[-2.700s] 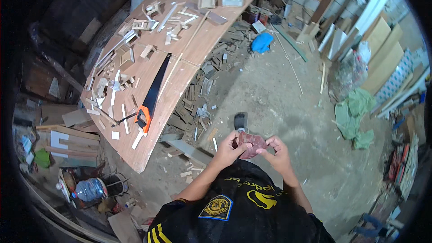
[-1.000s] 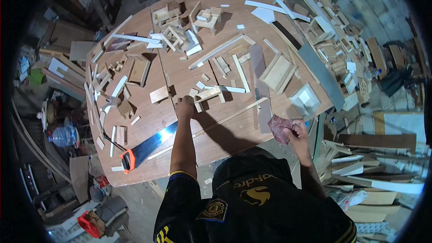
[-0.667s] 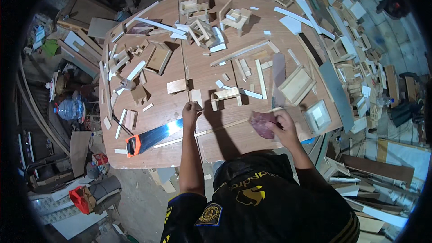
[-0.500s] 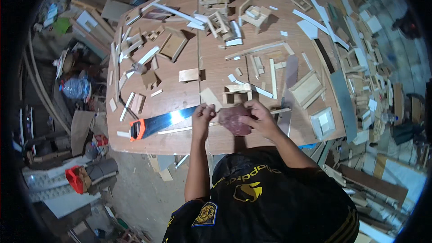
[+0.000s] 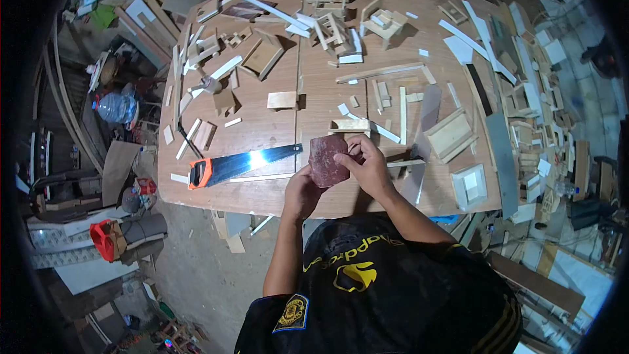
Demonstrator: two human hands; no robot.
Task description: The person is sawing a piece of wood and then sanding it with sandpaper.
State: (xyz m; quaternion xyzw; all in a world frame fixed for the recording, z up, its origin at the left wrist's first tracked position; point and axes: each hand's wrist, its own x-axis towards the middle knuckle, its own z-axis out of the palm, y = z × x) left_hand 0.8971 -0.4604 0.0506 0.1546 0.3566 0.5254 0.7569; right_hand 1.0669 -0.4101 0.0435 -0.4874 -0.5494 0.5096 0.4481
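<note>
A worn, dark red sheet of sandpaper [image 5: 327, 162] is held up over the near edge of the table. My left hand [image 5: 302, 193] is closed on its lower left edge, the fingers partly behind the sheet. With the thumb across its front, my right hand [image 5: 371, 169] grips the right side. Whether something lies behind the sandpaper is hidden. To the left of my hands a handsaw [image 5: 246, 165] with an orange and black handle rests flat, its tip close to the sandpaper. Just beyond the sheet stands a small open wooden box [image 5: 349, 128].
The brown table [image 5: 262, 137] carries several small wooden furniture models and strips. A wooden block [image 5: 282, 99] lies past the saw, a white tray-like frame [image 5: 468, 187] at the near right. Offcuts crowd the right edge; a blue water bottle [image 5: 118, 108] stands off to the left.
My left hand has moved down and taken the sandpaper's lower left edge. The sheet has come up and left, its face turned more toward me. The pale wooden piece near my left hand no longer shows.
</note>
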